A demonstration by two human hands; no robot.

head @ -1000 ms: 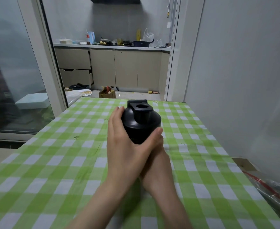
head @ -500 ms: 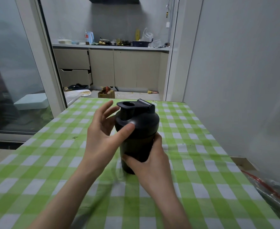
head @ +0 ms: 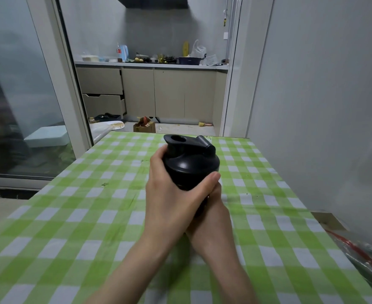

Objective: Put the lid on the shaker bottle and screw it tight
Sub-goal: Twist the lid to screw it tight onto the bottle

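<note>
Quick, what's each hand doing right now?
Left hand: closed around the black lid of the shaker bottle.
Right hand: mostly hidden behind the left, wrapped around the bottle body below the lid.

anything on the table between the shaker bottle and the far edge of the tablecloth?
No. In the head view, only bare checked tablecloth lies beyond the shaker bottle, held by the left hand and the right hand.

No readable text or labels; red label on far counter bottle (head: 119,50) illegible.
</note>
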